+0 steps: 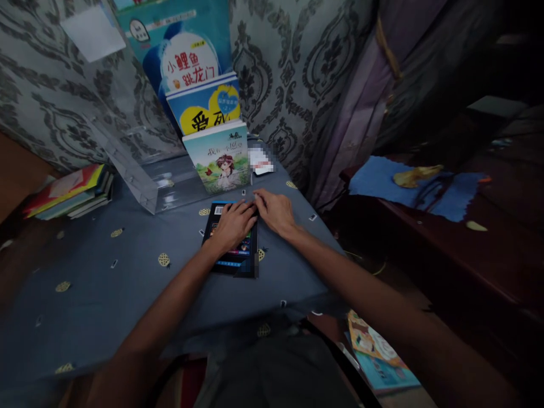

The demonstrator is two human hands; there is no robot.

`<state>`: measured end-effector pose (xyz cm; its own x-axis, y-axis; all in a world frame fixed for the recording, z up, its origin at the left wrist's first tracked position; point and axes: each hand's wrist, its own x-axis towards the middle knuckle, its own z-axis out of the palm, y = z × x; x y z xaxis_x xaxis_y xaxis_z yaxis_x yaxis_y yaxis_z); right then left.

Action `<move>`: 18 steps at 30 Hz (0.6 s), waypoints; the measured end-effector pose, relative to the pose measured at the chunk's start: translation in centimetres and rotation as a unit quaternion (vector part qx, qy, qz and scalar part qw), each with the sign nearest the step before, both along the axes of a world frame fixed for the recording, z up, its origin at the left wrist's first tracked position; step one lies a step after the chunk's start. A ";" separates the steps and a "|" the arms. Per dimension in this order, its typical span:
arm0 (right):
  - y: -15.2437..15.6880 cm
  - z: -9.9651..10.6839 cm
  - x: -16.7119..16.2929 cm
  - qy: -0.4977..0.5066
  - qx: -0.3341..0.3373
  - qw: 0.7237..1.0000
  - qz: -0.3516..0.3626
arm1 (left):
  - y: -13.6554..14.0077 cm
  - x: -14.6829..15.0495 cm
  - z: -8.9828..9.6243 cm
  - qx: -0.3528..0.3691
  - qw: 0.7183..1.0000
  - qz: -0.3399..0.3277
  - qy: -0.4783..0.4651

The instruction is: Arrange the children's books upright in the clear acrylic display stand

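A black book [229, 267] with a barcode and coloured pictures on its back cover lies flat on the cloth-covered table. Across the upper part of this cover rests my left hand [234, 224], palm down with the fingers stretched out. At the book's top right corner is my right hand [275, 211], its fingers bent in and closed on the corner; the fingertips are partly hidden. Just beyond both hands, a picture book with a girl on its cover [221, 164] leans upright in a clear acrylic rack [147, 192].
Behind it stand a yellow-and-blue book [204, 110] and a teal book [148, 51]. A book stack [72, 192] sits at the left. A small white card [260, 160] lies beside the rack. To the right, a blue cloth [382, 184] covers part of a dark bench [467, 249]. More books [382, 362] are below.
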<state>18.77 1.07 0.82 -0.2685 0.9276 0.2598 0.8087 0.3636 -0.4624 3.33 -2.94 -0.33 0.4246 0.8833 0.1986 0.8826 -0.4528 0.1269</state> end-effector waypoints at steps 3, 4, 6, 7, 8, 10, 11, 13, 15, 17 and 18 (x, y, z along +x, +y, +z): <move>-0.1 0.2 0.0 -0.006 -0.013 1.000 0.004 | -0.2 -0.2 0.3 -0.011 1.000 -0.010 0.004; -0.1 0.2 -0.1 -0.006 -0.015 1.000 0.006 | -0.4 -0.3 0.4 -0.017 1.000 -0.018 0.005; -0.1 0.1 -0.1 -0.005 -0.016 1.000 0.007 | -1.2 -0.8 0.8 -0.034 0.999 -0.038 0.007; -0.1 0.0 -0.1 -0.005 -0.014 1.000 0.010 | -1.8 -1.1 1.1 -0.044 0.998 -0.050 0.006; -0.1 0.0 -0.1 -0.005 -0.010 1.000 0.013 | -2.5 -1.4 1.4 -0.057 0.996 -0.063 0.004; -0.1 -0.2 -0.1 -0.004 -0.005 1.000 0.018 | -4.5 -2.1 2.0 -0.086 0.992 -0.096 -0.003; -0.1 -0.2 -0.1 -0.003 -0.005 1.000 0.019 | -5.6 -2.4 2.3 -0.099 0.988 -0.115 -0.009; 0.0 -0.3 -0.1 0.003 -0.009 1.000 0.020 | -8.0 -2.9 2.9 -0.107 0.983 -0.146 -0.029; 0.1 -0.4 -0.1 0.008 -0.015 1.000 0.020 | -10.2 -3.3 3.1 -0.099 0.981 -0.162 -0.049; 0.1 -0.5 -0.1 0.010 -0.017 1.000 0.020 | -12.0 -3.6 3.1 -0.083 0.980 -0.171 -0.060; 0.1 -0.5 -0.1 0.012 -0.014 1.000 0.020 | -12.6 -3.7 3.1 -0.074 0.980 -0.174 -0.062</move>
